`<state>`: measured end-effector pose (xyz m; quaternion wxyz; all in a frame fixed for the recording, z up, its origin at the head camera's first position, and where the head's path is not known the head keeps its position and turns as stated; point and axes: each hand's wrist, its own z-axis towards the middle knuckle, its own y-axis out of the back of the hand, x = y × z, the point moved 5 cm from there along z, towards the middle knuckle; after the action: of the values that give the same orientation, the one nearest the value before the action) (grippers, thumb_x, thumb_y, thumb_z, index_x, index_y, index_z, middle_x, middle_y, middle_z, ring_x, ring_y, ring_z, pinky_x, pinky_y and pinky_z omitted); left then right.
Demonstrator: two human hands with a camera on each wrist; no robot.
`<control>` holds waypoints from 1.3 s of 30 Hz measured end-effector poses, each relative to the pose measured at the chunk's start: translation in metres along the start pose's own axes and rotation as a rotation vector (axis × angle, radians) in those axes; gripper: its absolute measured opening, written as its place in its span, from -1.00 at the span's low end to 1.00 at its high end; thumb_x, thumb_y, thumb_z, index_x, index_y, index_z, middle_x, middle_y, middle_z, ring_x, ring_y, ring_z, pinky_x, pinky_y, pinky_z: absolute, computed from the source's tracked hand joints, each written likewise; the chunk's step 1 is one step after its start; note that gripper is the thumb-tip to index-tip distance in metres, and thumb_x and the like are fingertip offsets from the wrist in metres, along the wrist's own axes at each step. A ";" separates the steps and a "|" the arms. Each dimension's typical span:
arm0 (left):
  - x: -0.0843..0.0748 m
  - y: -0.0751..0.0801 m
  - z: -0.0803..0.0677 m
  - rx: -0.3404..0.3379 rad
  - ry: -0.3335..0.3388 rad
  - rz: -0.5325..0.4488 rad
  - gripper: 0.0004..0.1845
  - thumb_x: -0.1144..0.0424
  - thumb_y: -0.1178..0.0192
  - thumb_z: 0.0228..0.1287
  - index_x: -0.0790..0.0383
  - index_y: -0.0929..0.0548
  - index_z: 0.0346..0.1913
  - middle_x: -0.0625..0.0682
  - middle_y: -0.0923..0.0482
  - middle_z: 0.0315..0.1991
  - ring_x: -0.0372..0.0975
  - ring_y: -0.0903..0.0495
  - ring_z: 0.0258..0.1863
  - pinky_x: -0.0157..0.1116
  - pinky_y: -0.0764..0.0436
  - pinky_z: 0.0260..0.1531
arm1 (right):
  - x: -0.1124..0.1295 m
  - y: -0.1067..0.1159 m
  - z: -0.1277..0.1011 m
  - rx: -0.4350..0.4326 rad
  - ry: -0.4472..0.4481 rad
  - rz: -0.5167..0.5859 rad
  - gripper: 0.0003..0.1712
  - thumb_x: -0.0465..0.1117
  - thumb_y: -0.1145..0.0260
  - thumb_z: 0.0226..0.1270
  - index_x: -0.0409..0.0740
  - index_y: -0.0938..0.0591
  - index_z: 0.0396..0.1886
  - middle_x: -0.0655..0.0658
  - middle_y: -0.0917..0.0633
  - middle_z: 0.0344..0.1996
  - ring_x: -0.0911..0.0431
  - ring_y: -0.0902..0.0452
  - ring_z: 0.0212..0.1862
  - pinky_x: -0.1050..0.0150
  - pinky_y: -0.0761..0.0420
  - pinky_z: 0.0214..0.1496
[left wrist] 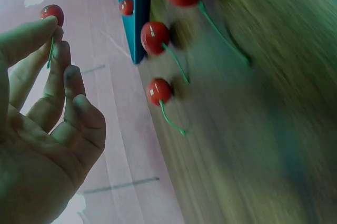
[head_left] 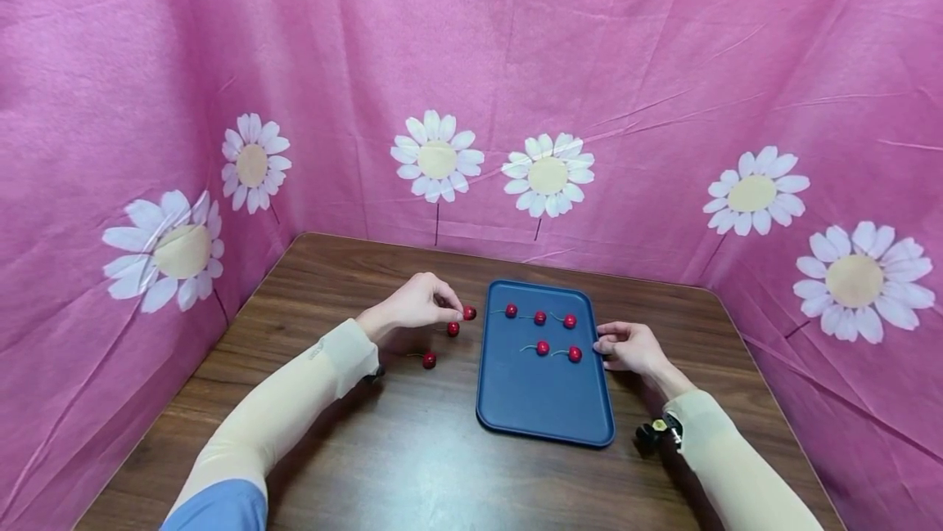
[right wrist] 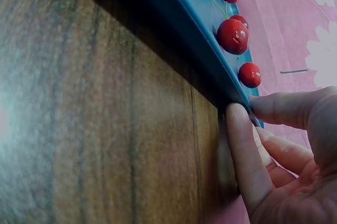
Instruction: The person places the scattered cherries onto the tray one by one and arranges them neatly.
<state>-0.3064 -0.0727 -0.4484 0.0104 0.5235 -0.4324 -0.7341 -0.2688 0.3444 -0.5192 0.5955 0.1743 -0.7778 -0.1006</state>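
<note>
My left hand (head_left: 416, 302), left of the tray, pinches a red cherry (left wrist: 52, 14) between thumb and fingertips. Its green stem hangs down by the fingers in the left wrist view. Three more cherries with stems lie on the table in that view, one of them a cherry (left wrist: 159, 91) nearest the hand. At the right edge of the blue tray (head_left: 545, 408), my right hand (head_left: 635, 348) holds the rim with its fingertips. Several cherries lie inside the tray in two rows, among them a cherry (head_left: 575, 354) close to the right hand.
The brown wooden table (head_left: 442, 465) extends around the tray. Pink cloth (head_left: 589, 40) printed with white daisies hangs behind the table and along both sides.
</note>
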 end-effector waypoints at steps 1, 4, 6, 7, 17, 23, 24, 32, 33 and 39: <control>-0.002 -0.002 0.003 -0.002 -0.007 0.015 -0.91 0.22 -0.50 0.47 0.12 -0.96 -0.14 0.16 -0.92 -0.19 -0.30 -0.60 -0.37 -0.36 -0.59 -0.32 | 0.001 0.000 0.000 -0.001 0.000 0.000 -0.39 -0.44 -0.44 0.52 -0.64 -0.51 0.44 0.10 -0.81 -0.34 0.31 -0.75 -0.31 0.28 -0.86 -0.25; -0.008 -0.009 0.013 -0.001 -0.032 0.063 -0.91 0.21 -0.52 0.46 0.11 -0.97 -0.14 0.05 -0.93 -0.22 -0.32 -0.61 -0.32 -0.37 -0.61 -0.24 | 0.002 0.000 -0.001 0.001 0.003 -0.001 -0.39 -0.43 -0.44 0.52 -0.64 -0.50 0.44 0.10 -0.81 -0.33 0.31 -0.75 -0.31 0.27 -0.87 -0.25; -0.011 -0.014 0.019 0.000 -0.038 0.093 -0.92 0.20 -0.53 0.46 0.09 -0.97 -0.16 -0.02 -0.92 -0.23 -0.34 -0.62 -0.29 -0.37 -0.62 -0.19 | 0.002 0.000 -0.001 0.001 0.002 0.002 -0.39 -0.43 -0.44 0.52 -0.64 -0.50 0.45 0.10 -0.82 -0.33 0.31 -0.75 -0.31 0.27 -0.87 -0.25; -0.013 -0.016 0.022 0.002 -0.038 0.107 -0.93 0.19 -0.53 0.45 0.06 -0.98 -0.17 -0.07 -0.92 -0.23 -0.35 -0.62 -0.27 -0.37 -0.63 -0.16 | 0.002 0.000 -0.001 0.002 0.002 0.001 -0.39 -0.43 -0.44 0.52 -0.64 -0.50 0.45 0.10 -0.82 -0.33 0.31 -0.75 -0.30 0.27 -0.87 -0.25; -0.025 -0.051 0.051 0.075 -0.071 0.230 -0.92 0.14 -0.53 0.46 0.00 -0.98 -0.18 -0.14 -0.90 -0.24 -0.35 -0.64 -0.25 -0.37 -0.67 -0.13 | 0.002 0.002 -0.001 -0.001 -0.001 -0.008 -0.38 -0.43 -0.45 0.52 -0.64 -0.50 0.45 0.09 -0.82 -0.33 0.30 -0.75 -0.30 0.27 -0.87 -0.25; -0.027 -0.070 0.062 0.109 -0.049 0.322 -0.90 0.08 -0.53 0.47 -0.05 -0.99 -0.20 -0.16 -0.90 -0.26 -0.36 -0.65 -0.26 -0.37 -0.66 -0.16 | 0.001 0.001 -0.001 -0.001 -0.004 -0.006 -0.38 -0.43 -0.44 0.52 -0.64 -0.50 0.45 0.09 -0.81 -0.33 0.31 -0.75 -0.30 0.27 -0.87 -0.24; -0.027 -0.072 0.063 0.112 -0.042 0.339 -0.90 0.07 -0.53 0.48 -0.06 -0.99 -0.20 -0.16 -0.90 -0.26 -0.35 -0.65 -0.26 -0.37 -0.66 -0.17 | 0.001 0.001 -0.001 -0.002 -0.005 -0.006 -0.38 -0.43 -0.44 0.52 -0.63 -0.50 0.45 0.09 -0.81 -0.33 0.30 -0.75 -0.30 0.27 -0.87 -0.24; -0.030 -0.084 0.063 0.125 0.017 0.453 -0.89 0.05 -0.49 0.52 -0.11 -0.98 -0.16 -0.16 -0.90 -0.18 -0.32 -0.64 -0.23 -0.36 -0.64 -0.28 | 0.002 0.000 -0.001 0.000 0.002 -0.009 -0.38 -0.43 -0.44 0.52 -0.64 -0.50 0.45 0.10 -0.82 -0.33 0.31 -0.75 -0.30 0.27 -0.87 -0.24; -0.030 -0.085 0.063 0.131 0.023 0.463 -0.89 0.05 -0.49 0.52 -0.12 -0.98 -0.17 -0.16 -0.89 -0.18 -0.33 -0.64 -0.23 -0.36 -0.63 -0.29 | 0.002 0.000 -0.001 -0.001 0.001 -0.008 -0.38 -0.43 -0.44 0.52 -0.64 -0.50 0.45 0.10 -0.82 -0.33 0.31 -0.75 -0.30 0.27 -0.87 -0.24; -0.028 -0.091 0.062 0.154 0.037 0.466 -0.89 0.06 -0.49 0.52 -0.11 -0.97 -0.17 -0.18 -0.84 -0.27 -0.33 -0.61 -0.25 -0.37 -0.59 -0.31 | 0.001 0.001 -0.002 0.000 -0.003 -0.014 -0.39 -0.42 -0.44 0.53 -0.63 -0.50 0.45 0.11 -0.81 -0.34 0.31 -0.75 -0.30 0.27 -0.87 -0.24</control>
<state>-0.3025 0.0364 -0.4813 0.1476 0.4222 -0.5959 -0.6670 -0.2674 0.3445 -0.5173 0.5938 0.1794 -0.7773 -0.1050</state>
